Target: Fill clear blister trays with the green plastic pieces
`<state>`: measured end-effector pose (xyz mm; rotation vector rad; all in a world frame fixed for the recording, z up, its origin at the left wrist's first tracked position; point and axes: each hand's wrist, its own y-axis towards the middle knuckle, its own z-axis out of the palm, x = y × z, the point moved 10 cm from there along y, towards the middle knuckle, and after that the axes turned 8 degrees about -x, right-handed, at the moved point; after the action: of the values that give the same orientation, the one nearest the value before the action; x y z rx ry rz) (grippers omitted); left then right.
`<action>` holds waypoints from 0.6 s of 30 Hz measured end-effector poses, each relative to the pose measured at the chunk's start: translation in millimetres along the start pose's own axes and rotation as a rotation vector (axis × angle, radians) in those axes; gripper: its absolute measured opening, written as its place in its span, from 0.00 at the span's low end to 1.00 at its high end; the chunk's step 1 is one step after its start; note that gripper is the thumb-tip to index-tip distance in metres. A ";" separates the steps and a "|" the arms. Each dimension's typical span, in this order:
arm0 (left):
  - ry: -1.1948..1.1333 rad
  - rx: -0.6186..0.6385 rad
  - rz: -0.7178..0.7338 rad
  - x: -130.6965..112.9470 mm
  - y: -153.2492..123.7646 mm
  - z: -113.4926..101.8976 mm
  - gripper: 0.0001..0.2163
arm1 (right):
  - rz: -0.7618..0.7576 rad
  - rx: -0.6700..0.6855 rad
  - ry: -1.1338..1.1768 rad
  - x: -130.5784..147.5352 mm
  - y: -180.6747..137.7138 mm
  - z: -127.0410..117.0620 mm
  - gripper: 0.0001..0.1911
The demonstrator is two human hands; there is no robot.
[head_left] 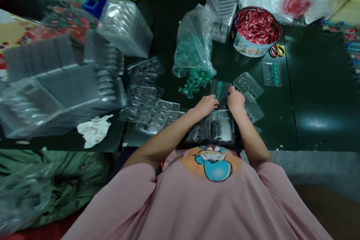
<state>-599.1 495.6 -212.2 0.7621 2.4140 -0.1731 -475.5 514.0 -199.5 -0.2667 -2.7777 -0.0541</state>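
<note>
A dark green table (312, 60) (pale glare (316, 123) at right) above grey floor (294, 168)

pink shirt (208, 210) — short sleeves (126, 191) | chest print (215, 167) — orange patch (188, 163), blue-and-white cartoon figure (218, 170)

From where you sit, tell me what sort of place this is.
Probably a small packing or hand-assembly workspace: stacked clear plastic trays crowd a dark table, loose green pieces spill from a plastic bag, and a round tin holds shiny red pieces.
</note>
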 end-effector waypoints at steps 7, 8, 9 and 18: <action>-0.074 -0.132 0.003 -11.5 -4.0 -27.4 0.12 | 0.041 -0.136 0.363 -7.8 6.2 -19.3 0.19; -0.098 -0.160 0.017 -17.7 -3.4 -33.9 0.15 | 0.040 -0.159 0.431 -11.6 8.0 -24.3 0.19; -0.125 -0.185 0.039 -25.2 -2.4 -40.2 0.18 | 0.042 -0.180 0.485 -16.6 10.7 -30.1 0.19; -0.176 -0.270 0.172 -57.4 -2.9 -69.3 0.18 | 0.288 -0.417 0.476 -156.5 81.9 -116.1 0.19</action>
<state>-597.8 485.5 -122.8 0.7884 2.1383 0.1459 -276.4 558.4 -144.2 -0.6600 -2.2094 -0.5515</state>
